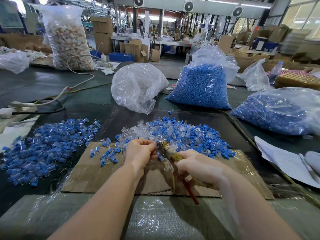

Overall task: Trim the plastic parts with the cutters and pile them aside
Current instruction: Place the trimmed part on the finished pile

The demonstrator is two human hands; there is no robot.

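My right hand [195, 165] grips the cutters [173, 155], whose taped and red handles run back under my palm and whose metal jaws point up-left. My left hand [140, 150] has its fingers curled, pinching a small part right at the jaws; the part itself is mostly hidden by my fingertips. Just beyond my hands lies a heap of clear and blue plastic parts [174, 132]. A second spread of blue and clear parts [50, 146] covers the table to the left. Both hands work over a cardboard sheet [97, 177].
A clear bag of transparent parts [136, 85] and two bags of blue parts [200, 87] [280, 110] stand behind the heap. A power strip with cables [19, 108] lies at the left; white paper sheets [284, 161] lie at the right. A tall bag of mixed pieces [67, 38] stands far left.
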